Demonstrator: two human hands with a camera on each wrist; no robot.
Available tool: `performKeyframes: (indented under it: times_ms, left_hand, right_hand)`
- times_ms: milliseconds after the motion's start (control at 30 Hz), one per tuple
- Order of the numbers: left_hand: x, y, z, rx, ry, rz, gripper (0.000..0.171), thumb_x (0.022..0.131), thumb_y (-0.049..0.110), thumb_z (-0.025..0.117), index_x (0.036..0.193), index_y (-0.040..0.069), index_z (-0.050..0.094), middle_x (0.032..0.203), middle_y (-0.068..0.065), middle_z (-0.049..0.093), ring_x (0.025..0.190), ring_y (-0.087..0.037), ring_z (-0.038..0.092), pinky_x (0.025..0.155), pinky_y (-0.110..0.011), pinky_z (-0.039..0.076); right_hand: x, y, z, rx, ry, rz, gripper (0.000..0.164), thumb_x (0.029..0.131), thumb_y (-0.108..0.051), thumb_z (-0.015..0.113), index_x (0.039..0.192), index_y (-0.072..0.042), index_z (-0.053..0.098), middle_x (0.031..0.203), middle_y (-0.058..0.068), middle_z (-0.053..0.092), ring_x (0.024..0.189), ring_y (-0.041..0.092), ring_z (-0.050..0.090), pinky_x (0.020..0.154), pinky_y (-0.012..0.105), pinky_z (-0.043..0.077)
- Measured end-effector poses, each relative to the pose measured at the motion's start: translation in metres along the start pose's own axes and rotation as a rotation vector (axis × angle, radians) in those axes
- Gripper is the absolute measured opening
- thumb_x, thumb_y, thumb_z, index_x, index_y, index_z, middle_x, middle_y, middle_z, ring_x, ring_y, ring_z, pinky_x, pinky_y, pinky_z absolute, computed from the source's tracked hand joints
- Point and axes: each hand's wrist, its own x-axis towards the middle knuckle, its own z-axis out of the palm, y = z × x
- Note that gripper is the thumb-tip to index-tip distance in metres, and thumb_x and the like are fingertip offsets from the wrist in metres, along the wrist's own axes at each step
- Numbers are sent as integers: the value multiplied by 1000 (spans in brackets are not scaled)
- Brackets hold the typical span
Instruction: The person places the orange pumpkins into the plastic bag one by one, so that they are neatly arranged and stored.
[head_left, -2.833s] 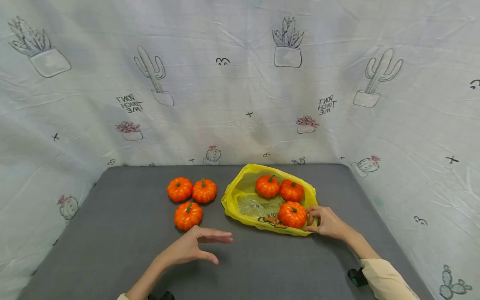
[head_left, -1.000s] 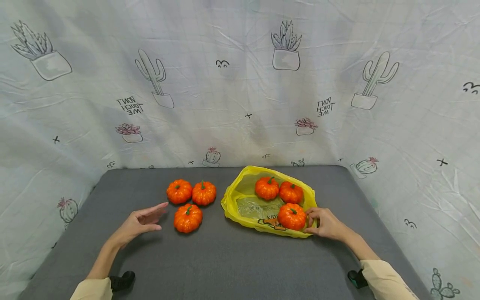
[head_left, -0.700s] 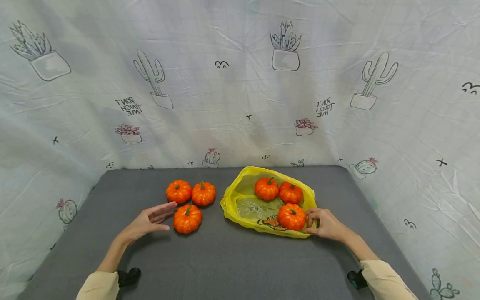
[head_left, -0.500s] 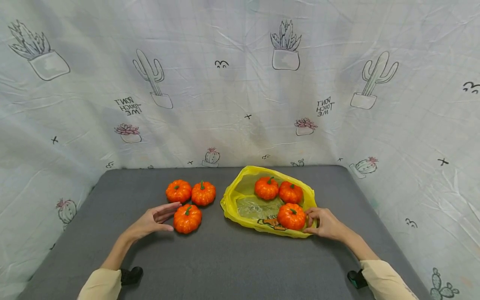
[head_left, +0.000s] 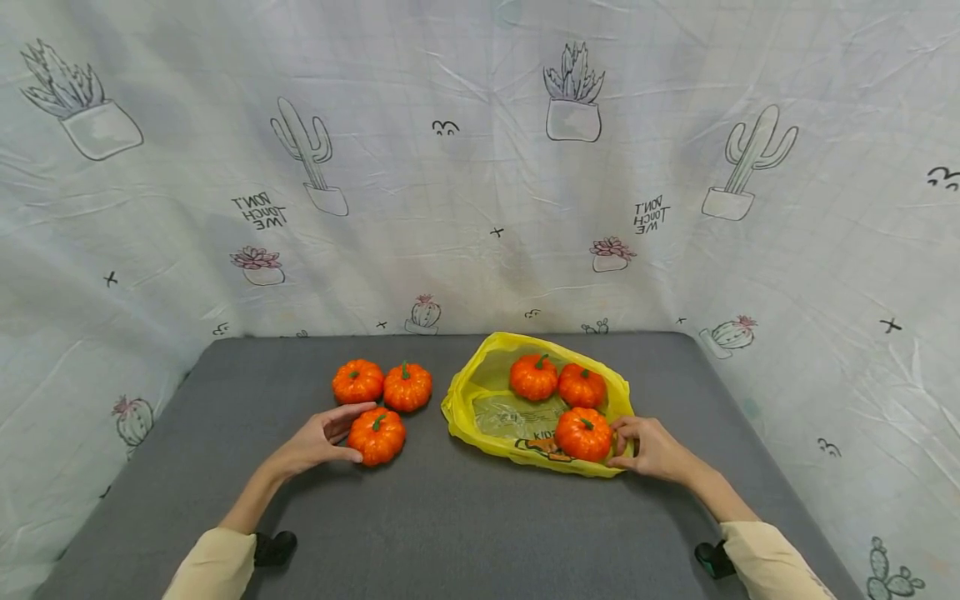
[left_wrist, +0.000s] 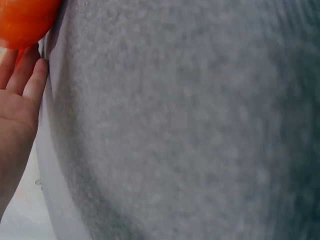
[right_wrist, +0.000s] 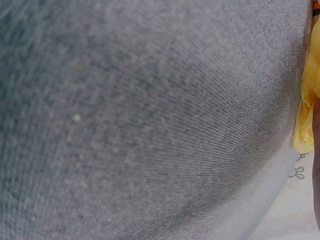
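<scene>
On the table's left part lie three small orange pumpkins with green stems. My left hand [head_left: 322, 439] reaches round the nearest pumpkin [head_left: 377, 436], thumb at its front left and fingers along its back left side. In the left wrist view, the fingers [left_wrist: 22, 80] extend against an orange pumpkin [left_wrist: 25, 20]. The other two, a left pumpkin [head_left: 357, 382] and a right pumpkin [head_left: 407, 387], sit just behind. My right hand [head_left: 652, 450] pinches the right edge of an open yellow plastic bag [head_left: 480, 433], beside a pumpkin [head_left: 584, 434] lying inside. The bag's edge partly hides its fingertips.
Two more pumpkins, one at the back [head_left: 534, 377] and one at the right [head_left: 582, 385], lie inside the bag. A grey cloth covers the table [head_left: 465, 533]. White curtains [head_left: 480, 167] printed with cacti hang behind and at both sides.
My left hand has gone left from mid-table, then come right to the nearest pumpkin and met it; that pumpkin has shifted very slightly right. The right hand stays at the bag's edge.
</scene>
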Motion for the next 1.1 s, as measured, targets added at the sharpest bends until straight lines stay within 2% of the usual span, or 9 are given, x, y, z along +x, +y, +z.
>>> performKeyframes:
  times_ms: [267, 567, 667, 800, 900, 1100]
  left_hand:
    - [10, 0, 5, 30, -8, 14, 70, 79, -1, 76, 141, -3, 42, 145, -25, 38, 123, 0, 45, 96, -18, 40]
    - [17, -1, 13, 31, -34, 108, 68, 77, -2, 77, 137, -7, 45, 140, -29, 42, 122, -3, 48, 95, -21, 42]
    - [18, -1, 16, 41, -26, 97, 70, 75, 0, 79, 137, -5, 46, 140, -28, 43, 122, -3, 47, 94, -22, 43]
    - [19, -1, 21, 103, -4, 72, 73, 71, 3, 83, 135, 1, 49, 138, -21, 47, 121, -3, 46, 93, -26, 43]
    - [20, -1, 26, 164, 18, 54, 72, 69, 5, 86, 132, 8, 51, 133, -15, 50, 115, -8, 49, 90, -29, 45]
    - [18, 0, 33, 270, 73, 33, 64, 73, 18, 85, 129, 17, 55, 133, -8, 46, 112, -20, 48, 83, -36, 47]
  right_hand:
    - [0, 2, 1, -3, 0, 2, 34, 68, -16, 87, 62, -25, 55, 80, -13, 61, 88, 19, 65, 77, 40, 54]
    - [0, 2, 1, -1, -1, 0, 33, 68, -16, 87, 62, -24, 56, 82, -12, 62, 90, 19, 65, 78, 39, 54]
    - [0, 2, 1, 0, 1, 1, 33, 68, -14, 87, 61, -24, 57, 81, -11, 62, 90, 20, 65, 78, 39, 54]
    - [0, 1, 1, -4, -1, 8, 33, 68, -14, 87, 61, -24, 57, 79, -12, 62, 90, 20, 65, 78, 39, 54]
    - [-1, 2, 2, -8, -1, 9, 33, 68, -14, 87, 61, -24, 57, 78, -12, 62, 90, 20, 65, 78, 39, 54]
    - [-1, 3, 2, -4, 9, 2, 34, 68, -13, 87, 62, -25, 56, 83, -11, 63, 89, 20, 65, 77, 39, 54]
